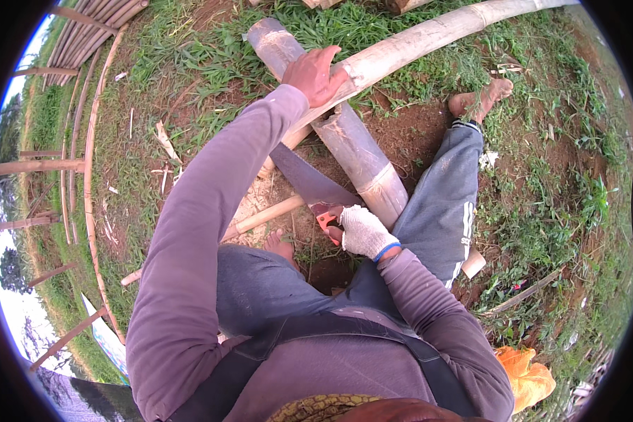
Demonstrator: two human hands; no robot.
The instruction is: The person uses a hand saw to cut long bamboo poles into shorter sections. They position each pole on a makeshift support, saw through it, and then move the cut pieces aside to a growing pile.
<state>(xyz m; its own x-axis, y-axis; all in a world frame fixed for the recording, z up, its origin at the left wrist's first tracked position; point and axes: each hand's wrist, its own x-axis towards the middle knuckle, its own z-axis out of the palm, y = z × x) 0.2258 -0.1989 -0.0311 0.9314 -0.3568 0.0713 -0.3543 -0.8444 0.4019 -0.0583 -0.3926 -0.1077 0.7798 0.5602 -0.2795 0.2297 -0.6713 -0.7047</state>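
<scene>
My left hand (pixel 316 76), bare, grips a long pale bamboo pole (pixel 436 43) near its close end, its fingers partly hidden. That pole lies across a thicker grey bamboo log (pixel 355 151) on the ground. In my right hand (pixel 367 233), which wears a white knit glove with a blue cuff, is the orange handle of a handsaw (pixel 311 177). The saw's wide dark blade slants up to the left, its tip close to my left forearm and below the pole. Whether the teeth touch bamboo, I cannot tell.
A thin bamboo stick (pixel 267 214) lies between my legs, near pale sawdust and my bare foot (pixel 280 246). My other leg (pixel 439 190) stretches out beside the grey log. A bamboo fence (pixel 91 162) and stacked poles (pixel 95 32) stand left. Orange cloth (pixel 526 380) lies lower right.
</scene>
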